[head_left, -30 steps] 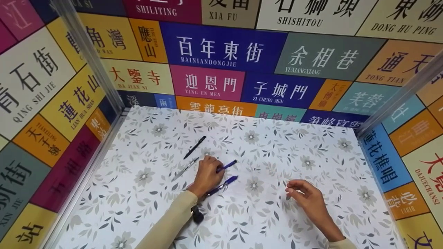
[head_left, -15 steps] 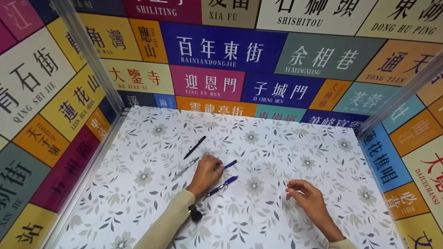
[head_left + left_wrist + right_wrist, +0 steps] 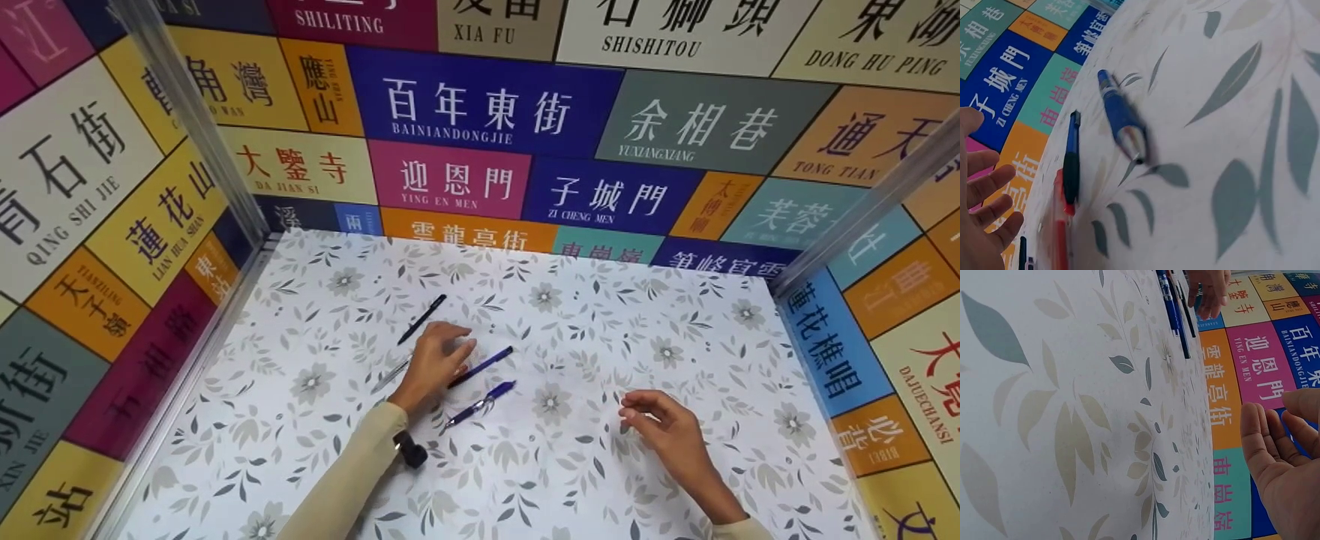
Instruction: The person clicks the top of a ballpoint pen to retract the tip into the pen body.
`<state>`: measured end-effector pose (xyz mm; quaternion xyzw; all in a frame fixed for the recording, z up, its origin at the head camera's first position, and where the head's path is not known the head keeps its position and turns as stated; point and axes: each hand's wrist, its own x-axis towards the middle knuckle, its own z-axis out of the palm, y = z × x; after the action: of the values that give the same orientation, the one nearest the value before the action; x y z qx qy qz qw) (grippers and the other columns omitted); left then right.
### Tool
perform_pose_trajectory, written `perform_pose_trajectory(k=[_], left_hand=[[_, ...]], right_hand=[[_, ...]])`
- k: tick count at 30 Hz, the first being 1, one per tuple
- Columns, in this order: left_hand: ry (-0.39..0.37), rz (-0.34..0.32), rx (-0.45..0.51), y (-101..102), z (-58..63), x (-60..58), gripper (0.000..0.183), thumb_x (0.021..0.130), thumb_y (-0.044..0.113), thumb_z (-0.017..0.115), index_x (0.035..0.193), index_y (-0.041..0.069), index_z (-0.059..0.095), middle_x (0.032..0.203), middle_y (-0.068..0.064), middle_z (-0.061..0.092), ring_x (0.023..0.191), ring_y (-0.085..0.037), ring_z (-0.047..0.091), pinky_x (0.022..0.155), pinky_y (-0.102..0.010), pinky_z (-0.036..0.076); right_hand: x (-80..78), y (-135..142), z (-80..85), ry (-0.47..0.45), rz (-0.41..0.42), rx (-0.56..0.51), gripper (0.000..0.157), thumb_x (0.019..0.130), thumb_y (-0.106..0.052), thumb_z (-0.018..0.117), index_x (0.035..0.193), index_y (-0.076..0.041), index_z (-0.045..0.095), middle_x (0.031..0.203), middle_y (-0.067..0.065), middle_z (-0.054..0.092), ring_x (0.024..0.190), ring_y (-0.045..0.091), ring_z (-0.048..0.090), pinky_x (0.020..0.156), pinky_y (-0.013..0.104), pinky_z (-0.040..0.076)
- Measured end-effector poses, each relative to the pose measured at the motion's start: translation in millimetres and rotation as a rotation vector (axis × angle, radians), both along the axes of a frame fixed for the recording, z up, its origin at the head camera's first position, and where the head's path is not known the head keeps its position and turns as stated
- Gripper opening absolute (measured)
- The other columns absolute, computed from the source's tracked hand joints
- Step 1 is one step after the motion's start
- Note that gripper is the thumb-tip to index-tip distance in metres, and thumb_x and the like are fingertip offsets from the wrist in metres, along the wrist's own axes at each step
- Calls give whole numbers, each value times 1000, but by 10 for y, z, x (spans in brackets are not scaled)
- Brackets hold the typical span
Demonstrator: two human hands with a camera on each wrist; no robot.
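My left hand point(image 3: 433, 365) hovers with fingers spread loosely over a group of pens, and nothing is visible in its grasp. Just right of it lies a slim blue pen point(image 3: 486, 364) with a dark end. A thicker blue pen point(image 3: 480, 405) with a metallic tip lies nearer me. Beyond the hand rests a black pen point(image 3: 421, 319); a clear pen point(image 3: 390, 377) is partly hidden by the hand. The left wrist view also has a red pen point(image 3: 1060, 236) beside the slim one. My right hand point(image 3: 664, 427) stays well to the right, fingers loosely bent, holding nothing.
A white tablecloth point(image 3: 615, 322) with grey flowers and leaves covers the table. Panels with printed place names point(image 3: 484, 105) stand at the back and both sides. A small black device point(image 3: 409, 450) is strapped to the left wrist.
My left hand has let go of the slim blue pen, opened its fingers and drawn back left. The slim pen now shows more of its length. The right hand has not moved.
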<state>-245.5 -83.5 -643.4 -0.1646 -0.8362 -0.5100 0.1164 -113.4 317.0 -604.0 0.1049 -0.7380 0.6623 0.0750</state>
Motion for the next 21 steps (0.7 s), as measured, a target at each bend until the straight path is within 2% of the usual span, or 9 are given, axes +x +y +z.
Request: perform_pose_trajectory(k=[3, 9, 11, 14, 17, 21], left_hand=[[-13, -16, 20, -76, 22, -35, 32, 103, 22, 79, 124, -2, 80, 120, -12, 77, 120, -33, 63, 108, -50, 51], [-152, -116, 57, -247, 48, -47, 44, 108, 29, 73, 144, 4, 72, 137, -8, 71, 131, -25, 59, 116, -48, 47], [-164, -133, 58, -288, 60, -60, 46, 109, 29, 71, 147, 3, 69, 136, -9, 71, 131, -27, 58, 116, -50, 47], [-158, -117, 52, -339, 79, -89, 39, 109, 23, 71, 141, 0, 72, 127, -13, 71, 126, -33, 60, 112, -52, 51], [-182, -79, 70, -389, 87, -119, 25, 108, 19, 72, 127, 1, 74, 120, -12, 66, 119, -35, 64, 107, -53, 56], [-209, -42, 113, -463, 80, -163, 15, 106, 13, 73, 116, 6, 64, 115, -9, 64, 113, -35, 67, 107, -55, 54]], right_hand=[[0, 0, 9, -9, -6, 5, 27, 97, 17, 71, 122, 23, 65, 114, 20, 74, 101, 23, 77, 81, 32, 64], [4, 1, 27, -36, -22, 26, 27, 98, 16, 72, 123, 22, 65, 114, 25, 72, 101, 24, 77, 81, 33, 65], [5, 1, 29, -43, -26, 29, 27, 98, 15, 72, 123, 22, 65, 114, 23, 73, 101, 24, 77, 81, 33, 65], [5, -1, 30, -47, -28, 27, 27, 98, 15, 72, 123, 22, 66, 114, 20, 74, 101, 24, 77, 81, 33, 64], [5, -4, 27, -45, -27, 17, 27, 97, 16, 72, 123, 22, 65, 113, 21, 74, 101, 25, 77, 81, 32, 64], [8, -2, 22, -41, -29, 33, 26, 97, 16, 72, 122, 22, 65, 114, 24, 72, 101, 26, 77, 81, 32, 64]])
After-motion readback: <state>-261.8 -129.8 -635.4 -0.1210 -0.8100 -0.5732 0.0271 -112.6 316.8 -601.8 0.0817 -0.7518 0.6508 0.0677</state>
